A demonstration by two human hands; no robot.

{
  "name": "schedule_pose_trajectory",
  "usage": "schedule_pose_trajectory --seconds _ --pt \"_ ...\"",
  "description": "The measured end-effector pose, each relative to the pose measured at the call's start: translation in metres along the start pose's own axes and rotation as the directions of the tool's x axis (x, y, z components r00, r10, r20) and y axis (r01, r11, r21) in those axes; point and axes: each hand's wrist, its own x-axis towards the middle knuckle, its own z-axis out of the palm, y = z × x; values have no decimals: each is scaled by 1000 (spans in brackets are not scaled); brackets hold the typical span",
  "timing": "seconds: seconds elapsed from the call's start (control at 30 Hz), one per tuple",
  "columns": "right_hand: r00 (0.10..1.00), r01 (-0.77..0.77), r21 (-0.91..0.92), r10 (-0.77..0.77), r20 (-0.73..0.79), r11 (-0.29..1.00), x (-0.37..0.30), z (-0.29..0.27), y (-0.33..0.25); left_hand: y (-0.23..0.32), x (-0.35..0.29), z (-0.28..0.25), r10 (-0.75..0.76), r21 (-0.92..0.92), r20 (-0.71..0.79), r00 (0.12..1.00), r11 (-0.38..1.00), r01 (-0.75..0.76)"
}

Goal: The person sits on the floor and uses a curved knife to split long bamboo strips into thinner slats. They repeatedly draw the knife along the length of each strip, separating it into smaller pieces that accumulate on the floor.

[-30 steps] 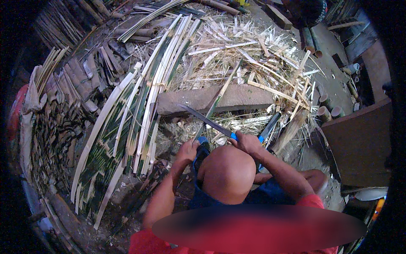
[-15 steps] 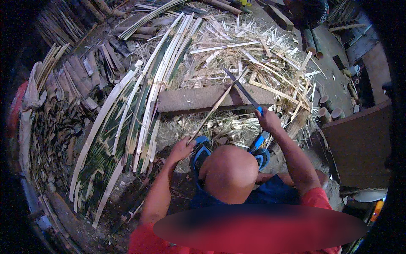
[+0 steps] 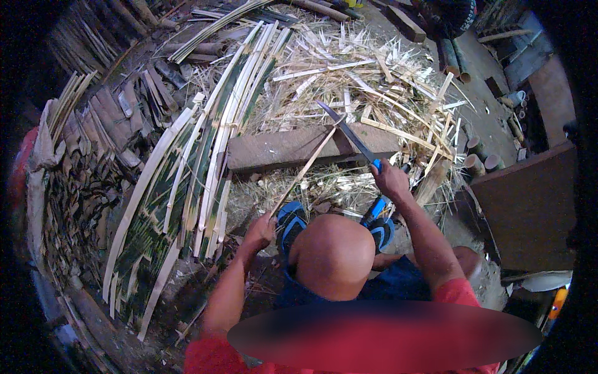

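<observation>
My left hand [image 3: 260, 232] grips the near end of a thin bamboo strip [image 3: 305, 168] that slants up and to the right across a brown wooden block [image 3: 274, 149]. My right hand [image 3: 390, 180] holds a long knife [image 3: 349, 132] by its blue handle, the dark blade pointing up and to the left. The blade's middle meets the far end of the strip above the block. My bare knee [image 3: 333, 255] rises between my forearms, and my blue sandals [image 3: 293, 221] show just beyond it.
A bundle of long green and pale bamboo slats [image 3: 187, 181] curves along the left. Pale shavings and offcuts [image 3: 374, 81] are heaped behind the block. Cut bamboo sections [image 3: 479, 163] stand at the right beside a dark wooden panel [image 3: 529, 206].
My right hand swung the knife from low near my knee up and to the right, onto the strip's far end. My left hand slid back and down along the strip.
</observation>
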Motion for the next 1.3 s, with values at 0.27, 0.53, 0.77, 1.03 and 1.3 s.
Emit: schedule_pose_trajectory --seconds 0.27,0.53,0.77,1.03,1.3 --pt "952 231 -100 -203 229 968 -8 5 17 -21 -2 -14 -14 157 37 999 988 8" --pt "872 289 -23 -253 420 957 -36 15 -13 25 3 -12 -257 413 -67 964 873 261" --pt "990 -57 59 64 -123 997 8 -16 20 -13 -41 -13 -235 429 -143 961 861 274" --pt "990 122 15 -123 74 992 13 -6 4 -8 13 44 167 52 -155 974 986 -161" --pt "986 95 101 -107 129 990 12 -1 -10 10 45 73 -289 -882 -305 907 444 -155"
